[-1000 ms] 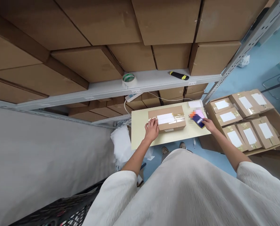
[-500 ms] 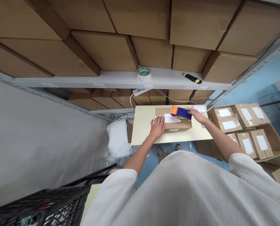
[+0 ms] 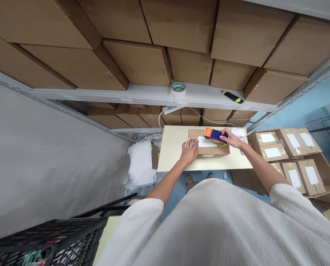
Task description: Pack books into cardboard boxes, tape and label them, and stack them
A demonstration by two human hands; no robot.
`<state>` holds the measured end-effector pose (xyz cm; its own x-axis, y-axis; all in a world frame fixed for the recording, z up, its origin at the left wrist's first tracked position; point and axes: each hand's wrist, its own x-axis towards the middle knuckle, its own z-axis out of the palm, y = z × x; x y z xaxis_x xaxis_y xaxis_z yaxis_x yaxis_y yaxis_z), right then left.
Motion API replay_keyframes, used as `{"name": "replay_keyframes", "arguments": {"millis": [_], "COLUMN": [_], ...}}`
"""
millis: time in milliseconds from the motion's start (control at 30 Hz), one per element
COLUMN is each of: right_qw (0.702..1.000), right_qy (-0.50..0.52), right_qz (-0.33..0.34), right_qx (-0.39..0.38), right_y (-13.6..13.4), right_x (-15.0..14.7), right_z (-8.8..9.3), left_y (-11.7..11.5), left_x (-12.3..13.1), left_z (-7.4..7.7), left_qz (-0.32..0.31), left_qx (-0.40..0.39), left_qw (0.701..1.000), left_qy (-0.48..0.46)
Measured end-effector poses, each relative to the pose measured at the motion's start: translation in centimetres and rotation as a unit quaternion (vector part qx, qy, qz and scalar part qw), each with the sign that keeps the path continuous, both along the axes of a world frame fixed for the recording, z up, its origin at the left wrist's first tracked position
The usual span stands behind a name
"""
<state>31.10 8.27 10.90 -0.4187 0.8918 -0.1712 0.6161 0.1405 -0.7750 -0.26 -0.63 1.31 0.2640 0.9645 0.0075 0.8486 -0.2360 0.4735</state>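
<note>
A small cardboard box [image 3: 213, 149] with a white label lies on a pale yellow table [image 3: 170, 155]. My left hand [image 3: 190, 150] rests flat on the box's left end, fingers spread. My right hand [image 3: 231, 138] is closed round a blue and orange tape dispenser [image 3: 213, 135], which sits on top of the box over the label.
A roll of tape [image 3: 178, 89] and a yellow-black cutter [image 3: 232, 96] lie on the grey shelf [image 3: 142, 96] under stacked cartons. An open carton of labelled small boxes [image 3: 292, 155] stands at the right. A black crate [image 3: 48, 244] is at lower left, white wrapping [image 3: 138, 166] on the floor.
My right hand has lifted the tape dispenser from the table's right side and brought it left onto the box. My left hand has stayed on the box.
</note>
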Motion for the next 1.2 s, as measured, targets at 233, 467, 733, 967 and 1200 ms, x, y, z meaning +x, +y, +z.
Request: {"name": "replay_keyframes", "arguments": {"millis": [233, 467, 733, 967, 1200], "right_qw": [0.982, 0.987, 0.989, 0.990, 0.991], "right_qy": [-0.146, -0.117, -0.086, -0.065, -0.066], "right_qz": [0.016, 0.013, 0.005, 0.020, 0.010], "right_qx": [0.117, 0.111, 0.118, 0.125, 0.119], "right_y": [-0.8, -1.2, -1.4, -1.4, -1.7], "right_x": [-0.2, 0.5, 0.8, 1.0, 1.6], "right_z": [0.7, 0.2, -0.3, -0.8, -1.1], "left_y": [0.0, 2.7, 7.3, 8.1, 8.5], "left_x": [-0.1, -0.7, 3.7, 6.1, 6.0], "left_z": [0.6, 3.4, 8.7, 9.3, 9.1], "left_qz": [-0.004, 0.034, 0.159, 0.194, 0.215], "left_qx": [0.000, -0.049, -0.095, -0.127, -0.160], "left_qw": [1.000, 0.996, 0.903, 0.881, 0.844], "left_qy": [0.007, -0.070, -0.389, -0.413, -0.465]}}
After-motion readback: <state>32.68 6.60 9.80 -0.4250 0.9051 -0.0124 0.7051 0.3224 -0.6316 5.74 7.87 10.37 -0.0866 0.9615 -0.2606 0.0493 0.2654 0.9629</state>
